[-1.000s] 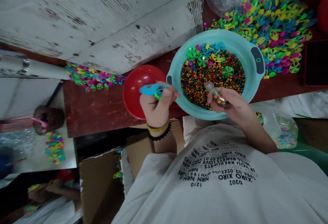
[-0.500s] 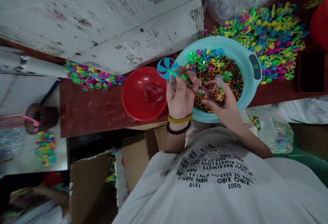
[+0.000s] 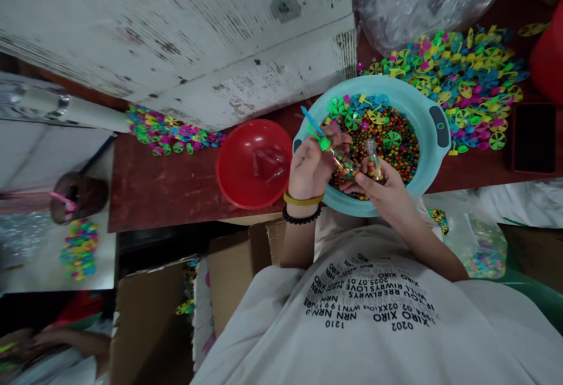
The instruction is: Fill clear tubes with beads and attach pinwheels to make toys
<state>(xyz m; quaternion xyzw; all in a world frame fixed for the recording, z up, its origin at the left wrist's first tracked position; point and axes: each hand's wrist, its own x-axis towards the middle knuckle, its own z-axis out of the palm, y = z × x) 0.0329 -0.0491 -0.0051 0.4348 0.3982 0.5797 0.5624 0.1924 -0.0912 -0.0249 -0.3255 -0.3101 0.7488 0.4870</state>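
Observation:
My left hand (image 3: pixel 310 168) is closed around the capped end of a small clear bottle (image 3: pixel 346 165) with coloured beads inside. Its bright green cap (image 3: pixel 324 143) carries a blue fan (image 3: pixel 310 120), seen nearly edge-on. The bottle slants down to the right, its lower end by the fingers of my right hand (image 3: pixel 385 185); whether they touch it I cannot tell. That hand grips a second clear bottle (image 3: pixel 373 165), part filled with beads, its neck uncapped and pointing up. Both hands are over a light blue basin (image 3: pixel 428 159) of small multicoloured beads (image 3: pixel 398 127) and several fan caps (image 3: pixel 353 120).
Left of the basin stands a red bowl (image 3: pixel 237 165) with clear empty bottles (image 3: pixel 268 165). Fan caps (image 3: pixel 466 80) are heaped at the right, near a dark phone (image 3: pixel 534 137). A large white box (image 3: pixel 197 33) stands behind. Another person's arm (image 3: pixel 74 338) shows at lower left.
The blue fan has turned from facing me to nearly edge-on as my left hand rotated at the cap. My right hand still holds the uncapped bottle. The view has shifted slightly.

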